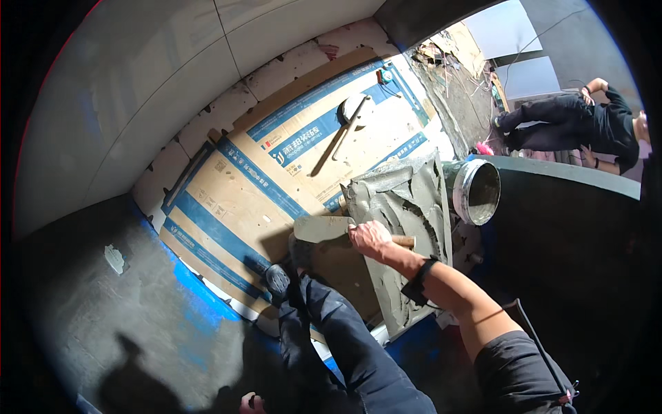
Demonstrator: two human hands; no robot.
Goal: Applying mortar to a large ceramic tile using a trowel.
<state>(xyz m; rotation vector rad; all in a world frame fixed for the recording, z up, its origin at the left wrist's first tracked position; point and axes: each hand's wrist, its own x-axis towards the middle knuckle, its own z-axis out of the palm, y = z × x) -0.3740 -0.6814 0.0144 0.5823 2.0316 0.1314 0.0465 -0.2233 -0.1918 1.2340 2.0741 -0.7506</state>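
Note:
My right hand (371, 239) grips the wooden handle of a trowel (321, 228), its fingers wrapped round it. The broad blade points left, past the edge of a rectangular slab (407, 314) coated in grey mortar (407, 200). The mortar lies thick and ridged toward the far end and thinner at the near end. My right forearm reaches across the slab from the lower right. Only a few fingers of my left hand (252, 403) show at the lower edge, away from the slab; what they do is cut off.
Printed cardboard (241, 200) covers the floor, with my shoe (277, 281) on it. A mallet-like tool (341, 141) lies there. A mortar-smeared bucket (480, 192) stands right of the slab. Large tiles (152, 76) line the left wall. Another person (579, 124) is at far right, near debris (455, 52).

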